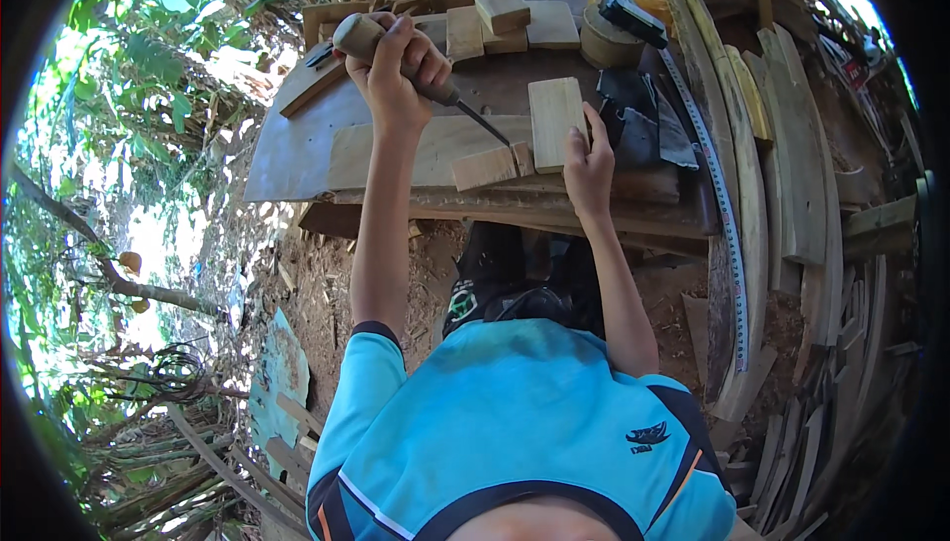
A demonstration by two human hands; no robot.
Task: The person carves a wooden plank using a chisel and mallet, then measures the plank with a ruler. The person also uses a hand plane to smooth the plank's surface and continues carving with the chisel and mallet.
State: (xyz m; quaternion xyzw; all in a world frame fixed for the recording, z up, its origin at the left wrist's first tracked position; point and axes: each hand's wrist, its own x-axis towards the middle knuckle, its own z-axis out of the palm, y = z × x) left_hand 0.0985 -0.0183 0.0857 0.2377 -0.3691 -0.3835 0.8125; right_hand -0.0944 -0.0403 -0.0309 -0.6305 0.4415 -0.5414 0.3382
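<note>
My left hand (396, 71) is closed around the wooden handle of a chisel (361, 36). The chisel's dark blade slants down to the right, and its tip (505, 140) is at the top edge of a small pale wood block (483, 168). That block lies on a flat board (435, 150) on the dark workbench (287, 160). My right hand (589, 160) rests with its fingers against the lower right edge of a larger pale rectangular block (556, 110), just right of the small one.
Several cut wood blocks (500, 11) are stacked at the bench's far side beside a round wooden piece (606, 43). Dark sheets (648, 125) lie to the right. A long measuring tape (717, 195) runs along curved planks (792, 175). Wood chips cover the ground (317, 284).
</note>
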